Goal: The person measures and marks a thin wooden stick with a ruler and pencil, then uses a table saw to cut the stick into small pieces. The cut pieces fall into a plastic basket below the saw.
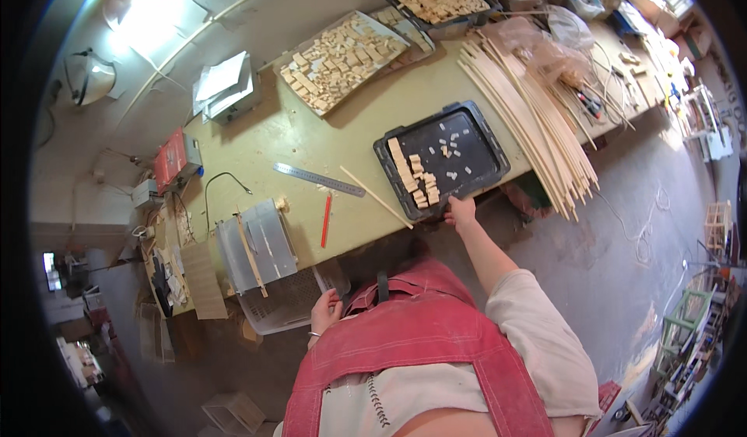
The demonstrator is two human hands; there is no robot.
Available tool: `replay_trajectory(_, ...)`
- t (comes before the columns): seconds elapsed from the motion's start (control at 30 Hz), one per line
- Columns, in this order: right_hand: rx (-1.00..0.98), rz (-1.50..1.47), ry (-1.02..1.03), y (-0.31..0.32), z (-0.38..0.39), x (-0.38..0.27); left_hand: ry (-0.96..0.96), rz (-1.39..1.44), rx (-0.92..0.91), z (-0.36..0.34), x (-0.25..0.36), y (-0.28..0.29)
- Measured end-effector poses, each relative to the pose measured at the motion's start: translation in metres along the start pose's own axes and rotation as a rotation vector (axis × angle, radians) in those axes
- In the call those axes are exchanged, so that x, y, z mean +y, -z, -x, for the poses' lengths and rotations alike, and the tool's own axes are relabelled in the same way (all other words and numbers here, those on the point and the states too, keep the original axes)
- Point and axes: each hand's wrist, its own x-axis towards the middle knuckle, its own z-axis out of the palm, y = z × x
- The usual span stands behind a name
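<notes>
Black tray [482, 150], its near edge held in the right hand [461, 212], wanted level handling; the left hand's [326, 311] grip couldn't be told.

Black tray [426, 135] on the table [350, 129] holds wooden blocks [402, 164], apparently in rows.

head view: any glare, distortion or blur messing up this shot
In the head view, glare blows out the light at upper left; in the head view, fisheye curvature bows the table edge, with black corners; in the head view, the black tray looks fairly clear, while the far left rim looks dim and soft.
</notes>
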Motion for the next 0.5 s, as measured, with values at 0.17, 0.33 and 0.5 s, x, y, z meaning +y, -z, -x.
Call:
replay_trajectory(0.17, 0.025, -0.048, -0.046, 0.004, -0.012, -0.032, -0.214, -0.141, 0.044, -0.028, 0.086, 0.005)
replay_trajectory(0.33, -0.039, -0.131, -0.077, -0.004, -0.012, -0.066, -0.250, -0.177, 0.132, -0.028, 0.116, 0.012)
replay_trajectory(0.5, -0.215, -0.243, -0.135, -0.023, -0.061, -0.075, -0.240, -0.158, 0.125, -0.028, 0.127, 0.006)
